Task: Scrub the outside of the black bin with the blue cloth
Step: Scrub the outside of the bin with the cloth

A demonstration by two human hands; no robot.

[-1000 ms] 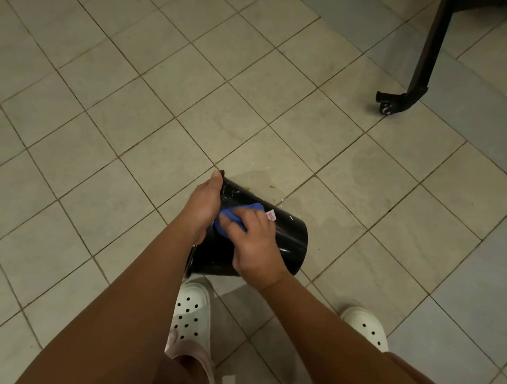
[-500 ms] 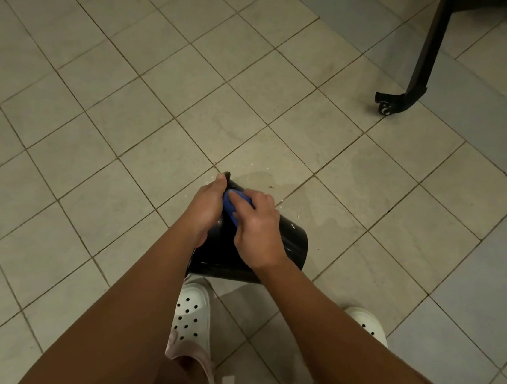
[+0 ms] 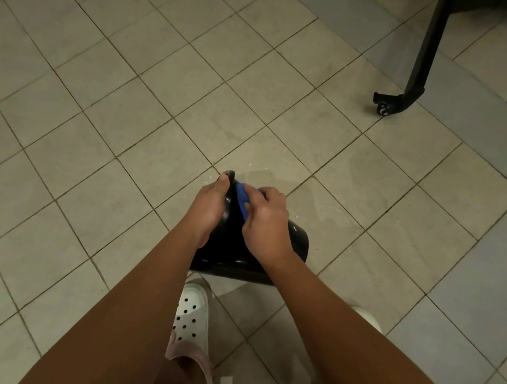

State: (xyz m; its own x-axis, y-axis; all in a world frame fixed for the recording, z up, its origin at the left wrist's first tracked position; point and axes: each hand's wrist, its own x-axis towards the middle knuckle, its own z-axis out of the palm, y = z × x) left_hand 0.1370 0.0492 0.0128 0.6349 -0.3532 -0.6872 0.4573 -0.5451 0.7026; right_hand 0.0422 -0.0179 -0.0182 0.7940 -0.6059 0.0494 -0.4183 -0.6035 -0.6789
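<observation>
Here, the glossy black plastic bin (image 3: 230, 252) lies sideways over the beige tiled floor (image 3: 128, 116). The left hand (image 3: 208, 209) curls round its rim, and the right hand (image 3: 266, 221) clutches the crumpled blue cloth (image 3: 242, 198) against its side.

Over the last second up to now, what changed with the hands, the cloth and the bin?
The right hand slid the blue cloth up the side of the black bin, away from the person; less cloth shows now. Nothing was picked up or let go. The left hand grips the bin's rim as before; bin, white clog and wheeled black leg have not moved.
</observation>
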